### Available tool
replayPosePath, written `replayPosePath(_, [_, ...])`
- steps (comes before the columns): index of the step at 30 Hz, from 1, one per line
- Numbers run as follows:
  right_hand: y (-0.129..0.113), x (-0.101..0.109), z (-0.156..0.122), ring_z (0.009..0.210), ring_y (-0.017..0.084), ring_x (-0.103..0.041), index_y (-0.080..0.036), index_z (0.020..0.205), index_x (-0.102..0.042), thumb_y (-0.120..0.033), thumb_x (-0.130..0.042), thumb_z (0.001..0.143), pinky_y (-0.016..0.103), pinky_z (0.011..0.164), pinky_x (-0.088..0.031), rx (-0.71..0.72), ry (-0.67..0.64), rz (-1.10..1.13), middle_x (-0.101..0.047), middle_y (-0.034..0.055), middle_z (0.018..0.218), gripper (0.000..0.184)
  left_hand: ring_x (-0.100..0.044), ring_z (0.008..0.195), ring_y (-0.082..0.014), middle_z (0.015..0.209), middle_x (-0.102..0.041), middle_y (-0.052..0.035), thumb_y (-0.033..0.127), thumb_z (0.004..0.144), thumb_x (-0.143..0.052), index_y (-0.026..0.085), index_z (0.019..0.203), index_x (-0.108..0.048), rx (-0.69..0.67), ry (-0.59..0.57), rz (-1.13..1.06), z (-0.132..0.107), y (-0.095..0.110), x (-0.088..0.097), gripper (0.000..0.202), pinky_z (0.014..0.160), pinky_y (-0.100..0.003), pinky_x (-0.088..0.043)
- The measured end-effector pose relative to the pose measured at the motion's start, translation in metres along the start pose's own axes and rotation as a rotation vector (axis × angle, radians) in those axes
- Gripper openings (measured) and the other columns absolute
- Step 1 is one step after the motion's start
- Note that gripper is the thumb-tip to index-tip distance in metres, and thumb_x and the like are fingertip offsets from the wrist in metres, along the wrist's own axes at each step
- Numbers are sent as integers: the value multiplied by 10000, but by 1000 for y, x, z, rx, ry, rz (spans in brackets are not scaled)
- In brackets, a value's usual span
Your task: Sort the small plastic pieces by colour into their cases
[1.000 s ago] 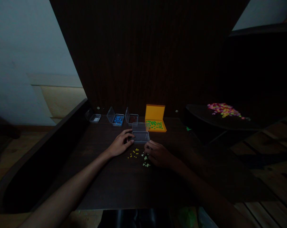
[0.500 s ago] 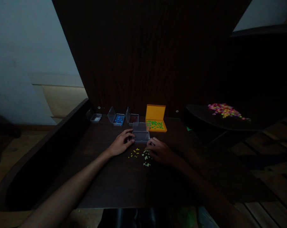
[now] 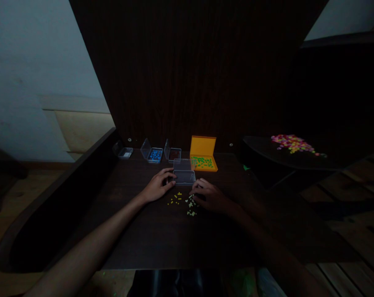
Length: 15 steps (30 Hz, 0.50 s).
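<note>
A clear plastic box with its lid raised lies in the middle of the dark table. My left hand steadies the box's left side, thumb and fingers at its edge. Beside the front right corner of the box, my right hand is closed, its fingers curled over a group of small pale pieces. Whatever its fingertips pinch is too small and dark to make out. Small yellow pieces lie scattered in front of the box, left of the pale ones.
Behind stand an orange case with green pieces, a clear box of blue pieces, another with dark pieces and a small clear box at left. Colourful pieces are heaped on a raised side shelf.
Both hands stay almost in the same places. The view shifts very slightly; the box and the loose pieces look unchanged.
</note>
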State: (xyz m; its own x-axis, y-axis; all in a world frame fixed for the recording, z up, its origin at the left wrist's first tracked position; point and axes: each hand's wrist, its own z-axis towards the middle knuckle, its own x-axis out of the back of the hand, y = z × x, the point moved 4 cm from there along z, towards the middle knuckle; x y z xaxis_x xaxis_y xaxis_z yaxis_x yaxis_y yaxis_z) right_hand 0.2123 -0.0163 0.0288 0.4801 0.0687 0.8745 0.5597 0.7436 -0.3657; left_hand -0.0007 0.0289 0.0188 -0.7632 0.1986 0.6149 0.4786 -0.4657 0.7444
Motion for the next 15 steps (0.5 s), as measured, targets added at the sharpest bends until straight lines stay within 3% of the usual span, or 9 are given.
replayPosePath(8, [-7, 5, 1, 897, 185, -528, -195, 924, -662, -178, -585, 864, 336, 791, -448, 27, 31, 89, -584, 60, 934, 100, -598, 747, -129, 1348, -517, -109, 349, 850, -577, 186, 992, -663, 8, -3, 2, 0, 0, 0, 232, 767, -327, -526])
replayPosePath(15, [-17, 5, -1, 894, 176, -527, -197, 889, -660, -160, -633, 816, 327, 787, -458, 102, -20, 175, -563, 61, 966, 86, -592, 739, -131, 1346, -520, -110, 356, 849, -576, 189, 998, -665, 3, -2, 3, 0, 0, 0, 240, 770, -343, -529])
